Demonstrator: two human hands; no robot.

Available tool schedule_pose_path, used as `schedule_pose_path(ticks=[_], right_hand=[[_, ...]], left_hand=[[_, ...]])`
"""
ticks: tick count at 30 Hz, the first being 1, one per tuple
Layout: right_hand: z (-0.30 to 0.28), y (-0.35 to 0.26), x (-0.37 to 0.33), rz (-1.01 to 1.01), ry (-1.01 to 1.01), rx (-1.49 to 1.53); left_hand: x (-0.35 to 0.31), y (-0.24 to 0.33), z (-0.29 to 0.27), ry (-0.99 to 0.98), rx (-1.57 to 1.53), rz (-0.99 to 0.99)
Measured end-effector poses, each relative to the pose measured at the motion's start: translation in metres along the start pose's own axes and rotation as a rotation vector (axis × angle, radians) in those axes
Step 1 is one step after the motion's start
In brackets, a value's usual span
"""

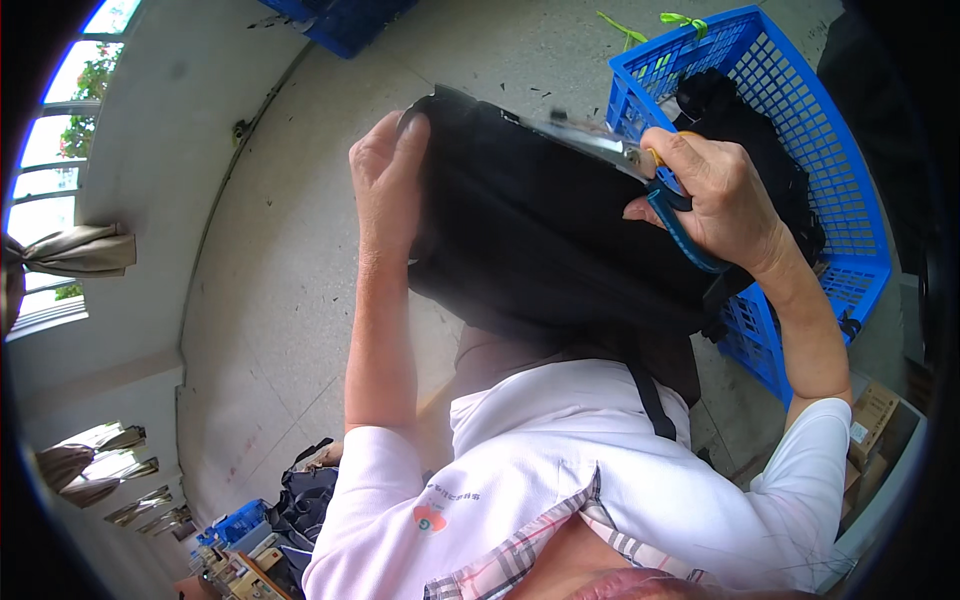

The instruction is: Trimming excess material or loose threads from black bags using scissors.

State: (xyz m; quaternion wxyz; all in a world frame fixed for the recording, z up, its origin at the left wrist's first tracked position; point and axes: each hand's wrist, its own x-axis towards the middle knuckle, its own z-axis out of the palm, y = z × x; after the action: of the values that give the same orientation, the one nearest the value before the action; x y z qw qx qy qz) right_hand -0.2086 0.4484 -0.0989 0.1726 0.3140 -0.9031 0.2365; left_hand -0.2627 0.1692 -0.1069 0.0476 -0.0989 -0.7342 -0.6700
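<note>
A black fabric bag [540, 225] is held up in front of me over the concrete floor. My left hand [388, 175] grips its left edge, fingers curled over the top corner. My right hand [718, 195] holds scissors [668, 200] with blue and yellow handles, thumb and fingers through the loops. The metal blades lie along the bag's upper right edge. A black strap [652, 400] hangs from the bag across my white shirt.
A blue plastic crate [850, 200] stands on the floor at the right with black fabric items [745, 130] inside. Green plastic strips [650, 25] lie near its far rim. Cardboard boxes [875, 415] sit at the lower right. More blue crates [235, 520] and dark bags appear at the lower left.
</note>
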Motion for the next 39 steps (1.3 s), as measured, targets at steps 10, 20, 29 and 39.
schedule_pose_path(ticks=[10,20,29,39], right_hand=[[-0.030,-0.010,0.008,0.297,-0.046,0.369],[-0.050,-0.034,0.028,0.084,-0.157,-0.063],[-0.057,-0.045,0.035,0.102,-0.258,-0.008],[-0.048,-0.042,0.030,0.051,-0.157,0.040]], left_hand=[[-0.013,0.039,0.012,-0.043,0.022,-0.066],[-0.030,0.061,0.022,-0.078,0.026,-0.005],[-0.038,0.063,0.019,-0.054,0.046,0.013],[-0.036,0.059,0.018,-0.097,-0.034,0.032]])
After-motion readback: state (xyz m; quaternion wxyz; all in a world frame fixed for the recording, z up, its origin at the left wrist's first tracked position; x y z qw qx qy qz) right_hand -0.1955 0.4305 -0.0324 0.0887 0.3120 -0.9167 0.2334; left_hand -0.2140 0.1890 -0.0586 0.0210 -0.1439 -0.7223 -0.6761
